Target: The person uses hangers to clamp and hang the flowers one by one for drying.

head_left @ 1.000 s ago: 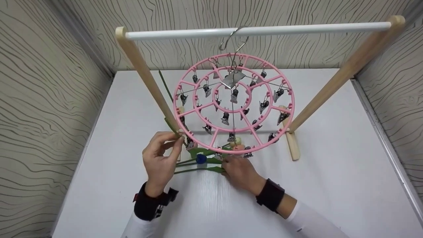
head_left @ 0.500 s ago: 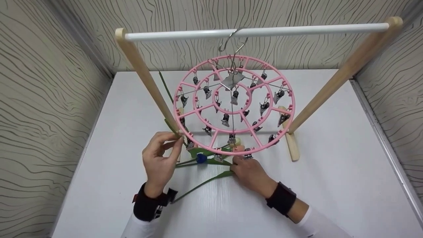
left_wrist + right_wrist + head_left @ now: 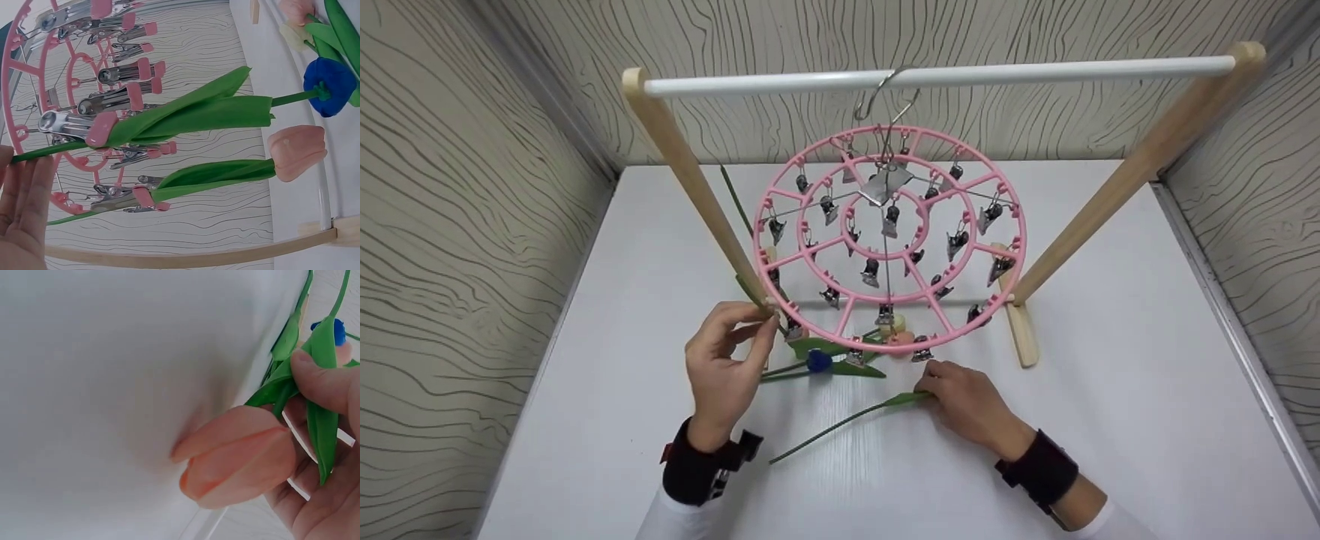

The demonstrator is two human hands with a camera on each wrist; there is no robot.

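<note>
Hanging from the pink clip hanger [image 3: 889, 236], several flowers [image 3: 202, 115] are already clipped by their stems. One pink tulip [image 3: 242, 453] is pinched by its stem in the right hand [image 3: 967, 409], low over the worktop [image 3: 1110, 390] and not yet clipped. The hanger's rim is pinched by the left hand [image 3: 727, 367].

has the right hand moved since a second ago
Yes. The right hand, pinching a pink tulip, has pulled right and toward the person, away from the pink clip hanger, drawing the stem out.

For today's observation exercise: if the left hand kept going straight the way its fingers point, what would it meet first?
Probably the pink clip hanger: the left hand points up toward its near-left rim, fingers almost there. Depth is unclear; the wooden post stands just behind.
</note>
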